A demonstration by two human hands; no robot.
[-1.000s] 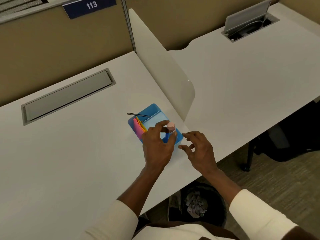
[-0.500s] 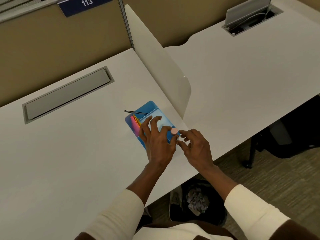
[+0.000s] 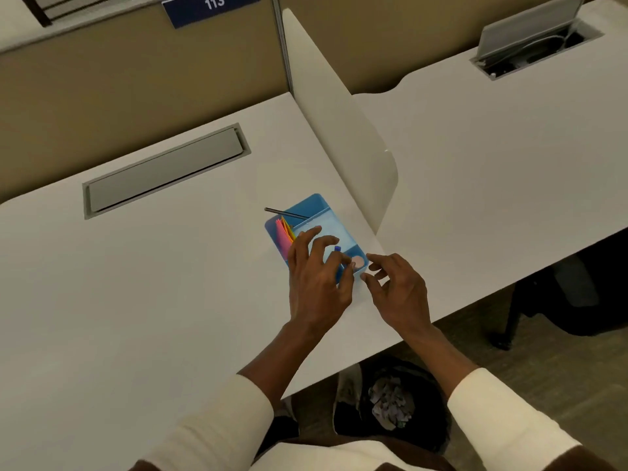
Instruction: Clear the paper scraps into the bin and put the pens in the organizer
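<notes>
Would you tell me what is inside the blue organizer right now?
The blue organizer holds colourful paper sheets on its left side, a dark pen slanting across its far end, and a pink-capped item near the front. The left hand covers the rest of the front compartments.

Desk (image 3: 142,300): smooth matt white laminate, with a brushed grey metal-look cable flap (image 3: 163,171) at 11 o'clock and a smooth matt white divider panel (image 3: 339,130) at 1 o'clock. Organizer (image 3: 312,205): smooth blue plastic, slight sheen, holding matt pink, orange and yellow paper sheets (image 3: 283,232). Bin (image 3: 431,430) at 5 o'clock: dark, holding crumpled grey-white paper scraps (image 3: 390,402); sleeves (image 3: 217,433) of soft cream cloth.
</notes>
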